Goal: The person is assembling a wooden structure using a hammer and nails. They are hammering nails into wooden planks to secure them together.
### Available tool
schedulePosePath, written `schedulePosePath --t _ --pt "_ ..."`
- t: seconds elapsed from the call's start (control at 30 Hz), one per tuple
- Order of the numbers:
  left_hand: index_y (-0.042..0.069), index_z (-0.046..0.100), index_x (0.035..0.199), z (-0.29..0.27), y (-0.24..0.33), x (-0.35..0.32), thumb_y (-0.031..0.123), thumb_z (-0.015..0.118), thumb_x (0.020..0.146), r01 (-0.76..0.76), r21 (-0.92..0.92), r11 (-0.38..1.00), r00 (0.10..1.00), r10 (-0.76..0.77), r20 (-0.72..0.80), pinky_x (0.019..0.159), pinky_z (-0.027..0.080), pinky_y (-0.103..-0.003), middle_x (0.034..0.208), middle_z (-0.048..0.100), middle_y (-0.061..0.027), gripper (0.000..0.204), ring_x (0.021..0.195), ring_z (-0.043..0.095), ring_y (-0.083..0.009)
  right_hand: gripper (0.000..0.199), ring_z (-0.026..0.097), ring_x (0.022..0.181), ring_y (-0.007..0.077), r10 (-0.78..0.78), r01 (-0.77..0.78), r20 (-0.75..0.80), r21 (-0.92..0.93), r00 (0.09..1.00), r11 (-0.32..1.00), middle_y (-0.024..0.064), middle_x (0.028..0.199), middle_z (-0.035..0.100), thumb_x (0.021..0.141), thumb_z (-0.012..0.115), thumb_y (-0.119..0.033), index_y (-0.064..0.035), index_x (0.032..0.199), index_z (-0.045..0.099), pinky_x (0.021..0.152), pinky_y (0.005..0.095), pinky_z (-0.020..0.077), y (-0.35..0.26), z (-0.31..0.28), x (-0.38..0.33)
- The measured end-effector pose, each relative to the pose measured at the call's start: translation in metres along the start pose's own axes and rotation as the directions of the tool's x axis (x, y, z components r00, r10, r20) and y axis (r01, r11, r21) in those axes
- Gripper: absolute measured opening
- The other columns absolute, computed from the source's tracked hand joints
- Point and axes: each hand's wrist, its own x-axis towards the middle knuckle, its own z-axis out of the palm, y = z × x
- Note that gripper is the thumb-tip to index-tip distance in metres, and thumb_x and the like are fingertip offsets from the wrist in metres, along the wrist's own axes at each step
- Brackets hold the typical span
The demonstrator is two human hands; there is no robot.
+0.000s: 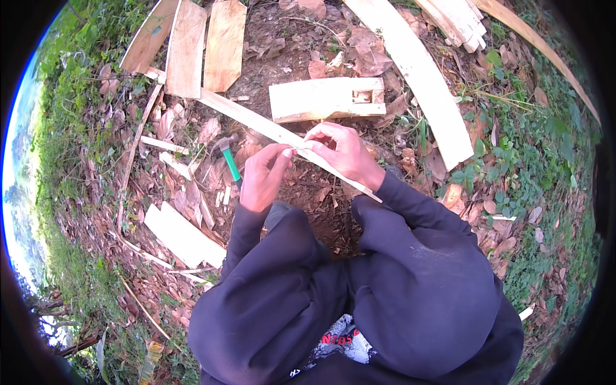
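Both my hands meet over a long narrow wooden strip, which slants from the upper left down to my right knee. The fingertips of my left hand are pinched together on one end of a thin, pale, wire-like piece. My right hand has thumb and fingers closed at its other end, just above the strip. Whether it is a wire or a nail is too small to tell. A hammer with a green handle lies on the ground beside my left hand. Just beyond my hands rests a short wooden block with a square hole.
Several flat boards lie at the upper left. A long curved plank and a bundle of split wood are at the upper right. Pale wood pieces lie left of my knees. Dry leaves and green plants cover the sloping ground.
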Motion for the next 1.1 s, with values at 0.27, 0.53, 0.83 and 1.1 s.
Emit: schedulePosePath --t 0.27,0.53,0.83,1.1 --pt "0.000 0.071 0.114 0.004 -0.010 0.005 0.011 0.066 0.098 -0.062 0.036 0.997 0.991 0.066 -0.115 0.064 0.050 -0.027 0.078 0.069 -0.0051 0.020 0.067 0.062 -0.0103 0.018 0.067 0.078 0.0214 -0.044 0.046 0.031 -0.067 0.999 0.997 0.0150 0.089 0.068 0.095 0.066 -0.015 0.0027 0.101 0.068 0.073 0.0351 0.0512 0.001 -0.001 0.010" --pt "0.001 0.070 0.107 -0.018 -0.066 -0.011 0.017 0.075 0.091 0.062 0.244 0.968 0.911 0.045 -0.410 0.063 0.050 -0.030 0.076 0.065 -0.0057 0.024 0.067 0.061 -0.0122 0.009 0.061 0.093 0.0314 -0.451 0.330 -0.147 -0.492 0.880 0.805 0.0144 0.091 0.061 0.090 0.065 -0.006 0.0020 0.094 0.067 0.084 0.0415 0.0497 0.036 -0.020 0.074" --pt "0.005 0.044 0.140 -0.018 -0.161 -0.083 0.020 0.075 0.088 0.365 0.482 0.797 0.826 -0.038 -0.562 0.095 0.047 -0.050 0.119 0.052 -0.0225 0.062 0.112 0.057 -0.0421 0.014 0.060 0.098 0.0319 -0.503 0.390 -0.016 -0.610 0.864 0.689 0.0135 0.097 0.063 0.088 0.064 0.000 0.0003 0.102 0.068 0.086 0.0409 0.0517 0.067 -0.017 0.089" --pt "-0.001 0.048 0.133 -0.018 -0.192 -0.059 0.027 0.064 0.099 0.327 0.354 0.876 0.782 -0.041 -0.622 0.088 0.048 -0.050 0.114 0.058 -0.0277 0.047 0.101 0.059 -0.0456 0.017 0.058 0.100 0.0302 -0.524 0.423 0.045 -0.650 0.850 0.631 0.0133 0.101 0.061 0.090 0.064 -0.001 0.0014 0.107 0.067 0.087 0.0400 0.0509 0.063 -0.013 0.095"
